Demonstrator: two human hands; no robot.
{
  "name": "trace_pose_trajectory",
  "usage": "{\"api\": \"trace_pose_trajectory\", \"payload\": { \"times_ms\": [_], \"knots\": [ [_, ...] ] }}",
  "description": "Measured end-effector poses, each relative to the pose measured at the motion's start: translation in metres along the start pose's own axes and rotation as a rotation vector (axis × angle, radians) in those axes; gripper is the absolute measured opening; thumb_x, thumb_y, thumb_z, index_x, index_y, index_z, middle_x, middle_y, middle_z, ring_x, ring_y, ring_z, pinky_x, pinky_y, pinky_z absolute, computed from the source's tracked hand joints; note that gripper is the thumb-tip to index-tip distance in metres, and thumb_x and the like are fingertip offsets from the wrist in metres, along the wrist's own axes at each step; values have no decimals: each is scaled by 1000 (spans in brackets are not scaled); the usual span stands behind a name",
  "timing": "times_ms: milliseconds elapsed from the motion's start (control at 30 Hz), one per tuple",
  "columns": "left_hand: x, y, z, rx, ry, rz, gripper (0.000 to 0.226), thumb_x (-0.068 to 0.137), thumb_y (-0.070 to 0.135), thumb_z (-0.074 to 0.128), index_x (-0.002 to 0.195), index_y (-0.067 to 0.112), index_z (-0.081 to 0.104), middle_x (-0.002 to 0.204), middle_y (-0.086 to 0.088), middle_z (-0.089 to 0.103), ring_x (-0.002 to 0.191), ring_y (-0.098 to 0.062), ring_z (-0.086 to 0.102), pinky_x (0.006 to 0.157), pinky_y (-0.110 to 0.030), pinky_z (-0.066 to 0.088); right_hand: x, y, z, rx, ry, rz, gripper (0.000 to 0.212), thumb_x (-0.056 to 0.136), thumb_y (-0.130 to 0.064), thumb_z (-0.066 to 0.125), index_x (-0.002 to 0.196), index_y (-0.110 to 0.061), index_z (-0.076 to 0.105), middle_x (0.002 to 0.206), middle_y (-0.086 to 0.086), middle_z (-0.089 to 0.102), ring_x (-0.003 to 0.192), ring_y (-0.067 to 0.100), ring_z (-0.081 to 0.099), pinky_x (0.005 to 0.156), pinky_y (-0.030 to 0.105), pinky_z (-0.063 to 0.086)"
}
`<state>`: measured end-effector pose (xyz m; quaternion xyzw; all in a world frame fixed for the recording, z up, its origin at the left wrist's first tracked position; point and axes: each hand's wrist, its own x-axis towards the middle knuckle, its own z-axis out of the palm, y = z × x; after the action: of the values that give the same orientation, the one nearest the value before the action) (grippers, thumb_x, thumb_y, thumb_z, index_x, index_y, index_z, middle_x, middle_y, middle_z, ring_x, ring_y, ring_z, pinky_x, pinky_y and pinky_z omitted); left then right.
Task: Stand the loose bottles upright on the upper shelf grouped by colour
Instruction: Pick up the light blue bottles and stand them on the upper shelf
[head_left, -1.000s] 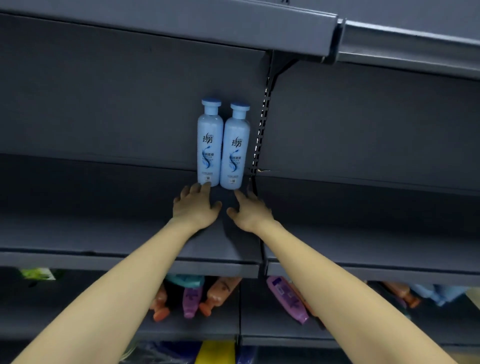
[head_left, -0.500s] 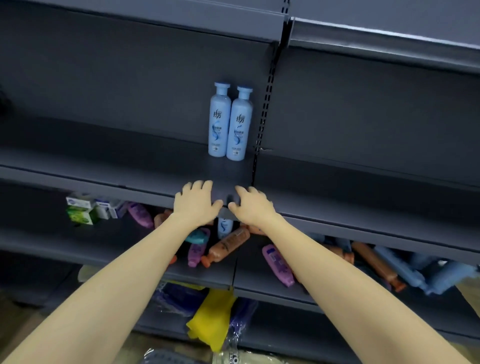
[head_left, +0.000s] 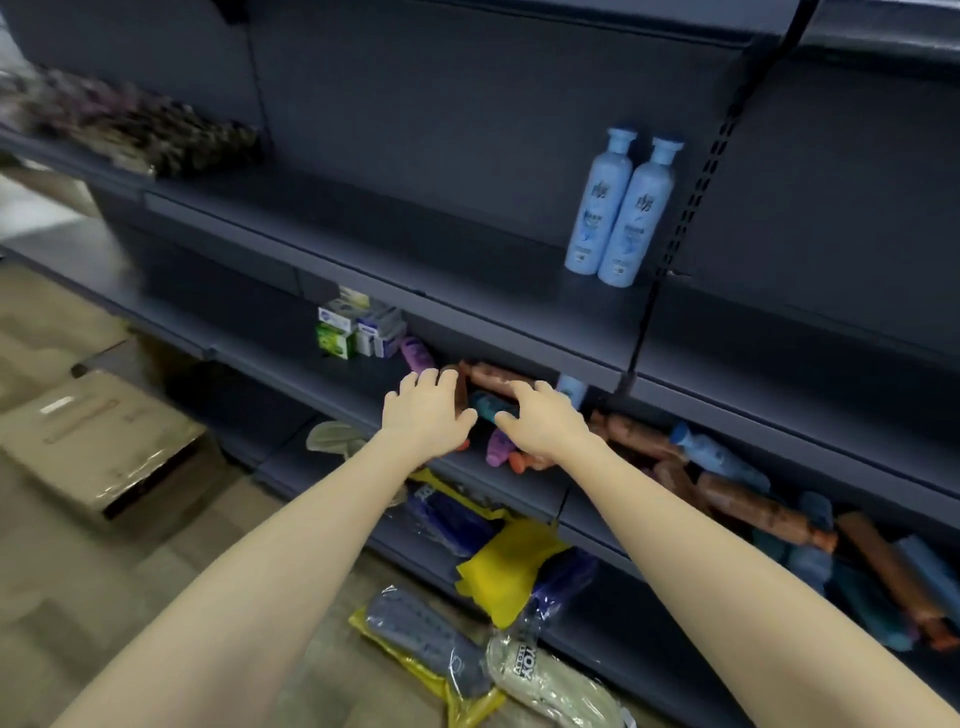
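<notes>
**Near:** both forearms extend palm-down toward the lower shelf (head_left: 363, 382). The left hand (head_left: 426, 418) and right hand (head_left: 543, 423) hover side by side over the loose bottles (head_left: 748, 501). Their fingers are loosely spread and clasp nothing (any contact beneath the palms is hidden).

**Middle:** a teal bottle (head_left: 488, 406) lies between the thumbs, with a brown bottle (head_left: 496, 375) just beyond it and a purple bottle (head_left: 415, 351) to the left. All three lie on their sides. They look like smooth, rigid plastic, probably fairly heavy if full and liable to slip. A wrap round the mid-body, not the cap, seems the surest hold.

**Far:** two pale blue bottles (head_left: 595, 208) stand upright and touching on the upper shelf (head_left: 441, 249).
</notes>
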<state>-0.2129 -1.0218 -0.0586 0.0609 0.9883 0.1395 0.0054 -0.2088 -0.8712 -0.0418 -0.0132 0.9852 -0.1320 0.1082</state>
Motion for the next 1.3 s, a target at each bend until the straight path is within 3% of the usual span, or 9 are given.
{"api": "trace_pose_trajectory", "payload": {
  "times_ms": [767,1000,1300],
  "knots": [
    [-90,-226,-16,-23,-45,-460,55,92,45,44,138,17,32,142,-8,36,136,-30,26,103,-45,30,27,-220,112,-81,-254,-325,58,95,-41,42,147,-18,27,148,11,31,134,35,32,107,50,33],
    [-87,-241,-8,-32,-98,-479,55,93,45,43,138,16,32,140,-10,38,133,-30,29,103,-44,31,34,-215,123,-87,-259,-290,55,95,-41,43,144,-19,31,145,11,34,132,35,34,106,48,34],
    [-41,-192,24,-39,-195,-377,56,93,45,42,139,16,31,142,-10,36,133,-30,29,105,-46,31,52,-132,113,-53,-263,-107,58,94,-43,44,144,-18,30,143,13,35,130,37,36,104,48,36]
  ]
}}
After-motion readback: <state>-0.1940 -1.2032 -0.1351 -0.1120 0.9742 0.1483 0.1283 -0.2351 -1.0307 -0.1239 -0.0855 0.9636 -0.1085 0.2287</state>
